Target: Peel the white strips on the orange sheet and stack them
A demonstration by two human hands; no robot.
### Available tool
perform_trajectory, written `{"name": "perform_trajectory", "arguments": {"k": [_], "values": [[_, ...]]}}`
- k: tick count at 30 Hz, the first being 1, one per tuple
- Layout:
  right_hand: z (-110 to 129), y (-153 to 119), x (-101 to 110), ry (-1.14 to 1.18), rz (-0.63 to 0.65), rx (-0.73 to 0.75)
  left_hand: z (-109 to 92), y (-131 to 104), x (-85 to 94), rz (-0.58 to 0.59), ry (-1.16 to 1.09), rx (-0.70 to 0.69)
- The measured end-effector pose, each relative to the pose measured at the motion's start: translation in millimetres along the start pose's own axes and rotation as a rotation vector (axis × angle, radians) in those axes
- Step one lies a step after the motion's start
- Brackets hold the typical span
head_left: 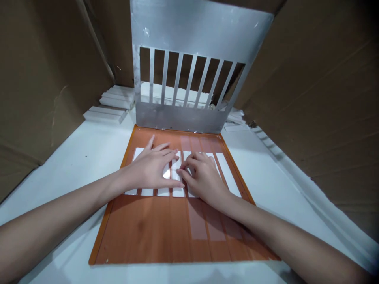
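Glossy orange board (154,228): hands (177,173) flatten white strips (228,173)

Looks like a small workshop / hand-assembly station, not a home. White surface (89,157) boxed in w/ brown cardboard walls (310,98). Orange grooved tray (154,232) lies flat on it, hinged to a raised metal frame (189,39) w/ slots, i.e. a jig. Stacks of white strips (114,104) sit at the back, approx. identical pieces.
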State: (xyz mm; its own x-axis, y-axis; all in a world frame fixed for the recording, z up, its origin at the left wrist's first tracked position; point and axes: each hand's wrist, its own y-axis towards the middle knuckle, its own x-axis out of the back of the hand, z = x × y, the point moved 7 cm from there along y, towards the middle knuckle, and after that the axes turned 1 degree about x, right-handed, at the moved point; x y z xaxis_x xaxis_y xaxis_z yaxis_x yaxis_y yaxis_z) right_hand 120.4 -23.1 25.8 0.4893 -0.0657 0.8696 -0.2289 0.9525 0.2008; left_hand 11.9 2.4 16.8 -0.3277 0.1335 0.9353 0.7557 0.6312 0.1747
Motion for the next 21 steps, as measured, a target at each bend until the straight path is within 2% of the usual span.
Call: {"name": "perform_trajectory", "arguments": {"k": [10, 21], "values": [[-5.7, 1.8, -3.5, 0.021, -0.009, -0.042, 4.9, 2.3, -7.9, 0.031, -0.030, 0.025], [-5.0, 3.1, -4.5, 0.016, 0.020, -0.064, 8.1, 3.6, -8.9, 0.048, -0.078, 0.063]]}}
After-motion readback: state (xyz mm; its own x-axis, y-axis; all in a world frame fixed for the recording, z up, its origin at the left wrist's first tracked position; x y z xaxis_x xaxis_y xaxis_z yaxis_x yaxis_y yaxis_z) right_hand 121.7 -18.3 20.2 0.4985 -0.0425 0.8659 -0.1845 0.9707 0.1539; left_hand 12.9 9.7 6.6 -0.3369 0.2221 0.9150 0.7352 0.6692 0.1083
